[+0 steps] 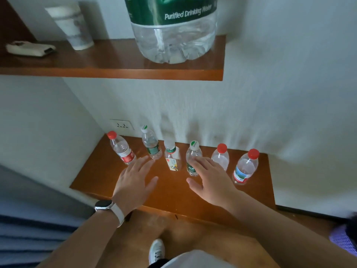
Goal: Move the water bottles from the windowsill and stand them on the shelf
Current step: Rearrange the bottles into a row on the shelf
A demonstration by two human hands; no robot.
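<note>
Bottles: six small water bottles stand in a row on the lower wooden ledge [108, 176], all upright, all capped.
Row, from nine o'clock to three o'clock: red-cap bottle with red label [121, 148], green-label bottle [151, 143], squat bottle with yellow label [172, 156], green-and-white-cap bottle [193, 158], plain red-cap bottle [220, 156], red-cap bottle with blue label [245, 167].
Left hand [133, 179]: fingers spread flat and open, gripping nothing, hovering low with fingertips just short of the green-label bottle at its twelve o'clock; a watch [105, 206] sits on the wrist.
Right hand [209, 176]: open too, palm down, nothing held, fingertips in front of the green-and-white-cap bottle; contact I can't call.
Upper shelf [119, 73]: at twelve o'clock above the row, carrying a large purified drinking water jug [173, 29], a white paper cup [72, 26] and a small pale pouch [30, 48].
Which board is the target: I can't tell for sure; the row looks either freshly lined up or not yet started.
Progress: if the ledge is the shelf, the job looks nearly done, with both hands free; otherwise all six are left to move.
</note>
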